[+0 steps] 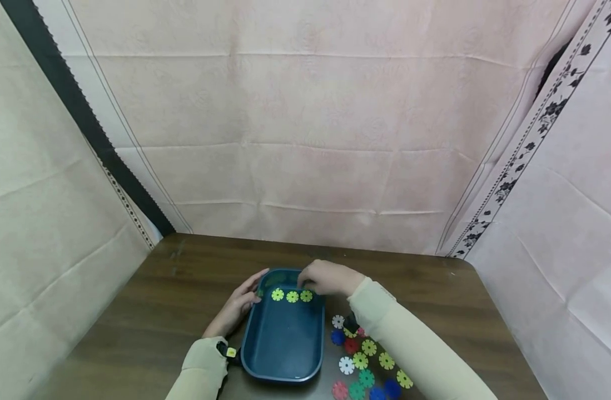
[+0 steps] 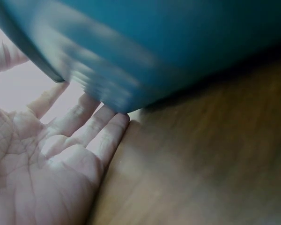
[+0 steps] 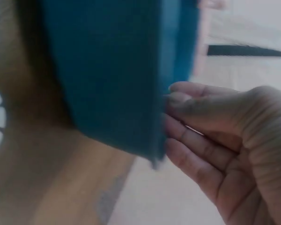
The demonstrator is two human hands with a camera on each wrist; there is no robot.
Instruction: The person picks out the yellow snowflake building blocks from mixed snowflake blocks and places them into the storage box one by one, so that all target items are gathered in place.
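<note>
A deep blue rectangular tray (image 1: 285,339) lies lengthwise before me, with three yellow notched plastic discs (image 1: 292,296) in a row near its far end. My left hand (image 1: 240,304) holds the tray's far left side, the thumb at the rim; in the left wrist view its fingers (image 2: 91,123) touch the outer wall. Over the far right corner, my right hand (image 1: 327,278) has its fingertips down beside the rightmost yellow disc. In the right wrist view thumb and forefinger (image 3: 203,89) lie close together at the rim; whether they pinch a disc is hidden.
Right of the tray lie scattered notched discs: yellow ones (image 1: 368,348), white ones (image 1: 346,365), green ones (image 1: 366,378), blue ones (image 1: 392,388), red and pink ones, some beneath my right forearm. Pale cloth hangs (image 1: 305,166) surround the brown wooden table (image 1: 195,278).
</note>
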